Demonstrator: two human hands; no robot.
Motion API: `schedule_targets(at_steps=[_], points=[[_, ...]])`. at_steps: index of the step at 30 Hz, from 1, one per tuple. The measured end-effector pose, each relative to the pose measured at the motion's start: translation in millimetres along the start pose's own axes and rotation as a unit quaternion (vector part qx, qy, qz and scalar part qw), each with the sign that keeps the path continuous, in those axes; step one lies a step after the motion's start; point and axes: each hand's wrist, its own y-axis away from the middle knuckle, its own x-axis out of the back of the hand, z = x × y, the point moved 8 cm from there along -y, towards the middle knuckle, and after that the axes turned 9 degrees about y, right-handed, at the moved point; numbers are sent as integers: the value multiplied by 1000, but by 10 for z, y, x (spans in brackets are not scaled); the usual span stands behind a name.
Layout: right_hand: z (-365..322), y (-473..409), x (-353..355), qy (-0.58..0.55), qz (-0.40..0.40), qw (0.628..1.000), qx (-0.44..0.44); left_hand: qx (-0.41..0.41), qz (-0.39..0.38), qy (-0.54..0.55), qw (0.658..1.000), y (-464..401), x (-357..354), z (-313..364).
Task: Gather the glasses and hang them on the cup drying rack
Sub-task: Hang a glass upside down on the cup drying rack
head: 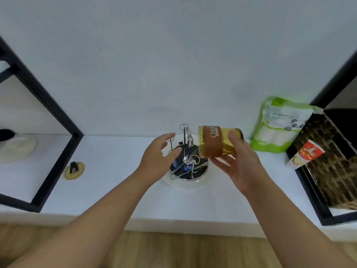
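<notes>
Amber glass (220, 141): lies on its side in the air, mouth toward the rack, brown band with "CHO" lettering round it; just right of the rack's top.
Right hand (238, 165): clamped on the glass, thumb over the top, fingers beneath.
Left hand (160, 157): fingers spread apart, holding nothing, over the rack's left side; whether it touches a prong I cannot tell.
Rack (186, 149): chrome post with looped prongs on a round base, standing on the white surface (119, 182); no glass hangs on any prong in view.
Progress: early by my reading; one glass gathered, none hung. Left: turn this glass mouth-down onto a prong, then fetch any others; no other glass shows.
Nearby: green pack (278, 126) and wicker basket (328, 163) to the right, black frame (48, 113) to the left.
</notes>
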Motion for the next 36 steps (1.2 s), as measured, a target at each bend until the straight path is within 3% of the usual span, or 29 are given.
schedule_targets(at_steps=[5, 8, 13, 19, 27, 36], points=[[-85, -161, 148, 174, 57, 976, 117, -15, 9, -204, 979, -235, -58, -327], [-103, -214, 18, 351, 49, 914, 199, -8, -19, -260, 965, -297, -206, -427], [119, -271, -238, 521, -6, 817, 248, -34, -50, -342, 938, -276, -400, -524], [370, -399, -362, 583, -39, 769, 258, -45, -46, -351, 934, -256, -407, -488], [590, -531, -458, 650, -12, 703, 288, -58, -28, -337, 939, -276, -390, -514], [844, -665, -400, 691, 10, 675, 258, -75, -38, -331, 940, -242, -406, -525]])
